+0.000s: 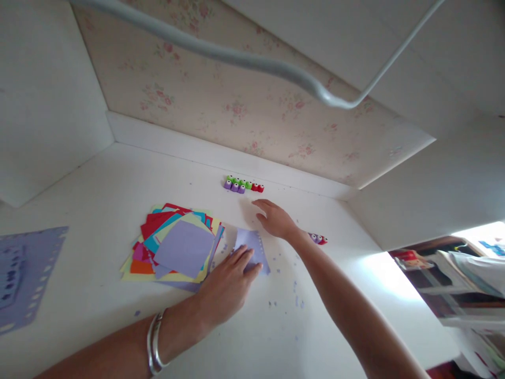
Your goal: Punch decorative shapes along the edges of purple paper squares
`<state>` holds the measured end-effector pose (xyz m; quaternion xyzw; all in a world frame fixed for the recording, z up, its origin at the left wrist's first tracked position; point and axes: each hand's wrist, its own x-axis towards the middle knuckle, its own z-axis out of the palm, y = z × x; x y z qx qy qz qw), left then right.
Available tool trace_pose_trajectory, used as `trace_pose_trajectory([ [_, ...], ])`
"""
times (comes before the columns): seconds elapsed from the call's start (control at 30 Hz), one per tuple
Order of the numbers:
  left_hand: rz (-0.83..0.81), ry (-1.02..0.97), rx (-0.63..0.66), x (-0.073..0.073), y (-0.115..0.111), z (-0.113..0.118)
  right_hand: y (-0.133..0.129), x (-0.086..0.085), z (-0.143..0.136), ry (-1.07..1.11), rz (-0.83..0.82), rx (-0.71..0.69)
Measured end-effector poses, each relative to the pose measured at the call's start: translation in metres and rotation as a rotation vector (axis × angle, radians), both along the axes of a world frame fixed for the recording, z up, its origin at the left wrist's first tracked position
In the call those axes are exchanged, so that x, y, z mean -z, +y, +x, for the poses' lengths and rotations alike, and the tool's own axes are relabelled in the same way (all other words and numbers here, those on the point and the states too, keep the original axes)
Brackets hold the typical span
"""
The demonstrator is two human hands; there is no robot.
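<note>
My left hand (229, 281) lies fairly flat on a small purple sheet of paper (248, 239), fingers stretched out, pressing it to the white tabletop. Small punched holes line that sheet's right edge. Above and right of it, my right hand (274, 218) is held open, thumb and fingers apart, with nothing between them. Just beyond its fingertips stands a row of small paper punches (241, 184) in green, purple and red. More of these punches (316, 238) in purple and red sit behind my right forearm, partly hidden by it.
Left of my hands lies a fanned stack of coloured paper (183, 247), purple on top. A larger purple sheet (35, 273) with cut-out edges is at the far left. Tiny purple paper bits (295, 287) are scattered about. A grey cable (236, 55) crosses overhead; shelves (445, 279) stand at right.
</note>
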<state>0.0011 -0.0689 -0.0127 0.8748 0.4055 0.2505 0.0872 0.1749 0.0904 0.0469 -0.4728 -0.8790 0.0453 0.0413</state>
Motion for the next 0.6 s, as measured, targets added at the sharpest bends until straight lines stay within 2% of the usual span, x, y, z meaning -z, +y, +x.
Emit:
trace_pose_trajectory([
  [0.2, -0.006, 0.010, -0.004, 0.000, 0.000, -0.001, 0.051, 0.010, -0.042, -0.132, 0.035, -0.018],
  [0.33, -0.018, 0.017, -0.009, 0.000, 0.001, -0.001, 0.066, 0.006, -0.053, -0.121, 0.028, -0.037],
  [0.47, -0.011, 0.029, 0.003, 0.001, 0.002, -0.001, 0.061, -0.004, -0.051, -0.085, 0.018, -0.029],
  [0.6, -0.010, 0.039, 0.000, 0.004, 0.003, 0.000, 0.031, -0.010, -0.030, -0.016, 0.010, 0.021],
])
